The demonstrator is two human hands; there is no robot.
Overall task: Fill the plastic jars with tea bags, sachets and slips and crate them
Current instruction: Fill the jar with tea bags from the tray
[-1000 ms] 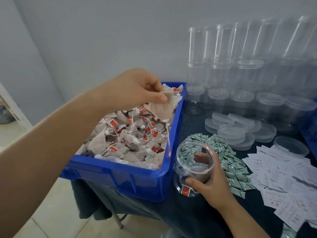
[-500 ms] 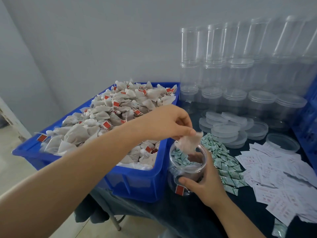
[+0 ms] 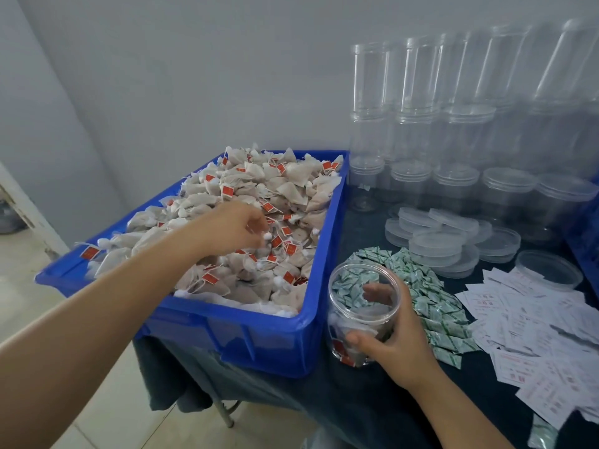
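Beside the blue crate (image 3: pixel 246 338), at its near right corner, a clear plastic jar (image 3: pixel 363 315) stands on the dark cloth of the desk (image 3: pixel 363 406). The right hand (image 3: pixel 400 348) holds the jar, thumb across its near wall and fingers curled round the far side, where they show through the plastic. A few tea bags lie in the jar's bottom, one red tag showing low against the wall. The jar has no lid on it.

Over the crate, the left hand (image 3: pixel 231 226) reaches into the heap of tea bags (image 3: pixel 275 196), fingers bent down towards a small white knot in the pile. Whether the fingertips already pinch anything, I cannot tell; they are blurred against the bags. The bags are pale pyramids with red tags, piled higher at the crate's far end.

Just right of the crate, behind and beside the jar, lies a heap of green-and-white sachets (image 3: pixel 424 303). Further right of the crate, white printed slips (image 3: pixel 531 332) are spread across the cloth. Beyond the sachets sits a loose pile of clear lids (image 3: pixel 437 241), one more lid (image 3: pixel 549 268) lying apart near the slips. Against the wall, right of the crate's far corner, empty jars (image 3: pixel 421 124) stand stacked in rows.
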